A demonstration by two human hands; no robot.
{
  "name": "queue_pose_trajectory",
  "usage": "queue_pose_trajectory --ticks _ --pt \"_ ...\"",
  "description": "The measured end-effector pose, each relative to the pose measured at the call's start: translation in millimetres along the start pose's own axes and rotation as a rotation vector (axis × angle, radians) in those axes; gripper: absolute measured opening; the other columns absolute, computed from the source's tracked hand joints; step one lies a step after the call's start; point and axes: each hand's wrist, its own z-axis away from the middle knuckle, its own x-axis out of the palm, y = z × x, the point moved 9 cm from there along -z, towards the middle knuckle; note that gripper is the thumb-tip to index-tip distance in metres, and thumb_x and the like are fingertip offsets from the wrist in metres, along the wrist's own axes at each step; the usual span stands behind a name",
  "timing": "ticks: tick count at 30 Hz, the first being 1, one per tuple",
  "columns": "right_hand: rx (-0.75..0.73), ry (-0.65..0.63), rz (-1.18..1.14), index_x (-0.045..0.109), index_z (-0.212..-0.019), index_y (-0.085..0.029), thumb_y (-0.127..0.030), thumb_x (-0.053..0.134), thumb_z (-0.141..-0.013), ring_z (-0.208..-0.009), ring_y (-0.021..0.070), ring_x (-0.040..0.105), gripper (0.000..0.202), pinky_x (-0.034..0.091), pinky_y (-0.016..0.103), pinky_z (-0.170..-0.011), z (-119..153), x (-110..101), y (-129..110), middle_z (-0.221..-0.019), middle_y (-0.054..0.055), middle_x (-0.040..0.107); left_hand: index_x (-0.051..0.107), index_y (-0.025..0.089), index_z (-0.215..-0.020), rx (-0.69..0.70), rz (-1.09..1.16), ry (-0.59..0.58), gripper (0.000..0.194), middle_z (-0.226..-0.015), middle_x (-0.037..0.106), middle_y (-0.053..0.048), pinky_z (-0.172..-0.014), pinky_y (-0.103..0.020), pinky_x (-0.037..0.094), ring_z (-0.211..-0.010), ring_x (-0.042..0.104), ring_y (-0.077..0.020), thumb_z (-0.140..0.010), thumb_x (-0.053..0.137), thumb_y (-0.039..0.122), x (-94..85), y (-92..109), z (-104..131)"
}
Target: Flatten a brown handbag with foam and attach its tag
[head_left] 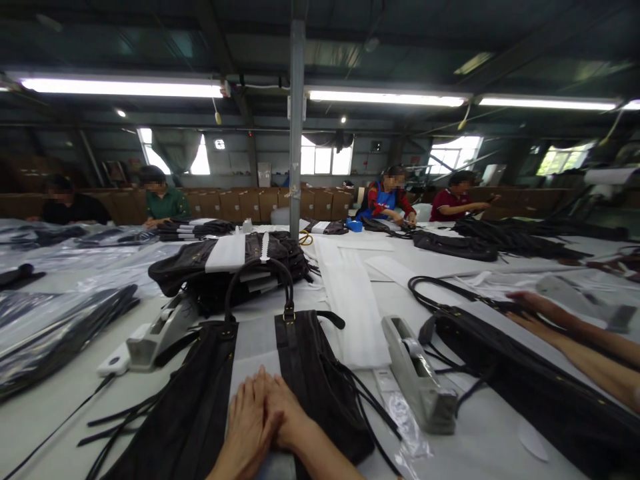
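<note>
A black handbag [195, 393] lies flat in front of me, its two looped handles pointing away and thin straps trailing at both sides. A white band of sheet material [254, 340] runs down its middle between the handle mounts. My left hand [245, 413] lies on this band with fingers stretched forward. Beside it, touching and partly overlapping, my right hand [286, 410] rests on the band and the bag, its fingers extended too. Neither hand grips anything that I can see.
Tape dispensers stand left [159, 333] and right [423, 380] of the bag. Behind it is a stack of banded black bags [200, 260]. White sheets [350, 300] lie alongside. At right, a co-worker's hands [540, 320] rest over another black bag [530, 380]. Several people work farther back.
</note>
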Motion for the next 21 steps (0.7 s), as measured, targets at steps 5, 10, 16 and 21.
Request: queue_pose_trajectory --ticks 5,10,16,21 --pt "0.086 0.117 -0.073 0.034 -0.144 -0.016 -0.037 0.053 -0.084 -0.141 0.0258 0.025 0.066 0.014 0.044 -0.118 -9 -5 20 -0.151 0.012 0.029 0.024 0.010 -0.146 -0.059 -0.168 -0.038 0.071 -0.150 0.030 -0.020 -0.111 -0.050 0.022 -0.139 0.026 -0.0362 -0.091 0.030 0.053 0.7 5 3" --pt "0.296 0.328 -0.122 0.037 -0.140 -0.003 -0.011 0.039 -0.084 -0.133 0.0261 0.040 0.056 0.032 0.045 -0.112 -4 -38 31 -0.142 0.020 0.042 0.026 0.018 -0.146 -0.061 -0.253 -0.099 0.065 -0.148 0.032 -0.025 -0.109 -0.052 0.023 -0.138 0.027 -0.0386 -0.091 0.032 0.054 -3.1 12 4" --pt "0.297 0.681 -0.375 0.061 -0.118 -0.025 -0.029 0.051 -0.086 -0.093 0.0165 0.066 0.034 0.053 0.027 -0.085 120 -143 11 -0.106 0.002 0.070 0.032 0.029 -0.143 -0.064 -0.330 -0.184 0.064 -0.148 0.034 -0.021 -0.108 -0.055 0.020 -0.138 0.026 -0.0409 -0.086 0.039 0.059 11.4 6 9" --pt "0.831 1.126 -0.360 0.069 -0.103 -0.015 -0.054 0.052 -0.076 -0.102 0.0267 0.062 0.051 0.049 0.035 -0.088 292 -226 109 -0.107 0.011 0.069 0.033 0.028 -0.143 -0.043 -0.385 -0.148 0.072 -0.145 0.038 -0.020 -0.107 -0.055 0.019 -0.138 0.025 -0.0422 -0.081 0.041 0.065 19.0 2 10"
